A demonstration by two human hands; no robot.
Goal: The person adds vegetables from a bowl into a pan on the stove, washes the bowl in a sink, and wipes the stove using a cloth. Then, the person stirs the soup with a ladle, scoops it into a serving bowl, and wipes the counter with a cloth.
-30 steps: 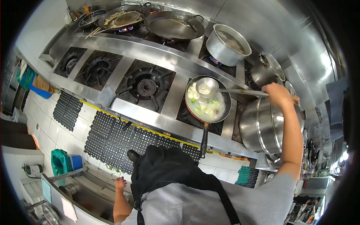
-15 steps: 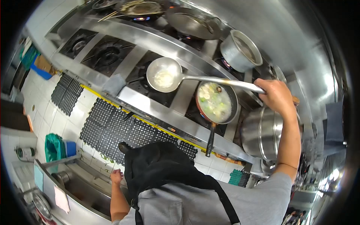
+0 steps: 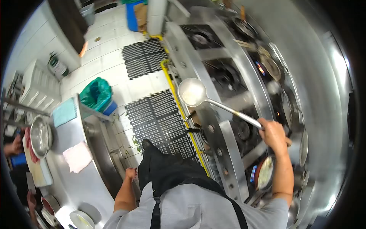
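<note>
My right hand is closed around the end of the long handle of a large metal ladle. The ladle's round bowl, with something pale in it, hangs over the stove's front edge. Low by my left side, near the sink counter, my left hand has its fingers curled, and nothing shows in them. Below my right forearm, a red-rimmed frying pan with pale soup sits on the stove, partly hidden by the arm.
A steel counter on the left holds a pink cloth, a teal cloth and metal bowls. Another person's hand is beyond it. A green-lined bin and black perforated mats are on the floor.
The view has swung left, bringing the counter and another person into sight. My right hand has carried the ladle from above the burners to the stove's front edge. My left hand stays low.
</note>
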